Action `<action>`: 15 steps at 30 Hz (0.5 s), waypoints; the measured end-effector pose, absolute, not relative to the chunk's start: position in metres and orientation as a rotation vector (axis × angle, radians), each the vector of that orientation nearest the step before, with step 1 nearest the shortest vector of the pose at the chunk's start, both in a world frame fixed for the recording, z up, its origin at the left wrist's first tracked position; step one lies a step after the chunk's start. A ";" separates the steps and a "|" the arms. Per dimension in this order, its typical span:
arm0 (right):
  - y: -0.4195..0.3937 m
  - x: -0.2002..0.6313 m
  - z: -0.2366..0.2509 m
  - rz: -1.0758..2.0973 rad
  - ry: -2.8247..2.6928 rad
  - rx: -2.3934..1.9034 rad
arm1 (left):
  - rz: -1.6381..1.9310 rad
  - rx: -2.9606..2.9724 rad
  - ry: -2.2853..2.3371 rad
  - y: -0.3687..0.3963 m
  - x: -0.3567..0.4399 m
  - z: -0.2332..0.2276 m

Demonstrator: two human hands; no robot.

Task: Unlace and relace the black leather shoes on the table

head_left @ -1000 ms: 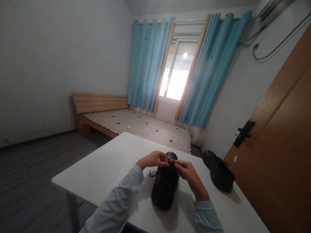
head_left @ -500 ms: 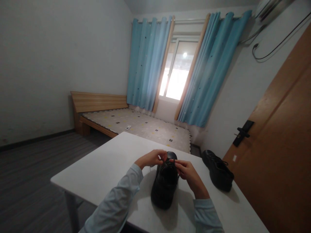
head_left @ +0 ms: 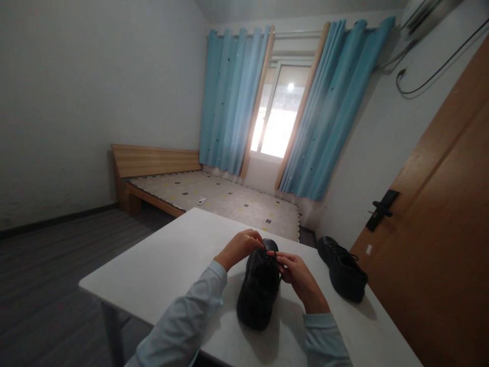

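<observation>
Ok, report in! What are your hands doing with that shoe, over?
Left hand and right hand both pinching laces on the black shoe. Shoe flat on white table. Second shoe off right, clear.

We see a black shoe point(head_left: 259, 290) standing on the white desk point(head_left: 168, 265), its toe pointing away from us. Our left hand point(head_left: 239, 248) and right hand point(head_left: 297, 275) meet over its laces point(head_left: 269, 257), each pinching a lace end between thumb and fingers point(head_left: 280, 256). A 2nd black shoe point(head_left: 343, 275) lies near the desk's right edge, well apart from the 1st. Beyond the desk stands a bed point(head_left: 214, 196) with a wooden headboard, then blue curtains point(head_left: 233, 102) framing a bright window point(head_left: 277, 114). A wooden door point(head_left: 439, 214) fills the right side.
</observation>
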State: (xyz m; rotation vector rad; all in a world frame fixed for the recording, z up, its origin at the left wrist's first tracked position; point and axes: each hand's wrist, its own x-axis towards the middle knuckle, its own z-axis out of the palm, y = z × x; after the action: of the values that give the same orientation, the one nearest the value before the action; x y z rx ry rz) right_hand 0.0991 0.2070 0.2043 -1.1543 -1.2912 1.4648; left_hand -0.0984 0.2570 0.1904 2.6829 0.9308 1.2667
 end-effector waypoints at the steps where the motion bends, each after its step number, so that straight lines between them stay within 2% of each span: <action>1: 0.207 0.099 0.204 1.465 -1.291 -1.153 | 1.292 2.671 0.915 0.256 -0.097 0.190; 10: 0.207 0.096 0.205 1.405 -1.334 -1.169 | 1.434 2.463 0.843 0.246 -0.085 0.190; 15: 0.206 0.098 0.205 1.166 -1.528 -1.205 | 1.417 2.188 0.926 0.248 -0.081 0.194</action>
State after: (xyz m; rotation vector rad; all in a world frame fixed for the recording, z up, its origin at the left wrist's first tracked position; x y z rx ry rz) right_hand 0.0984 0.2065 0.2050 -1.2046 -1.5277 1.1657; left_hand -0.0809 0.2478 0.1936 2.1885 0.9263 1.4173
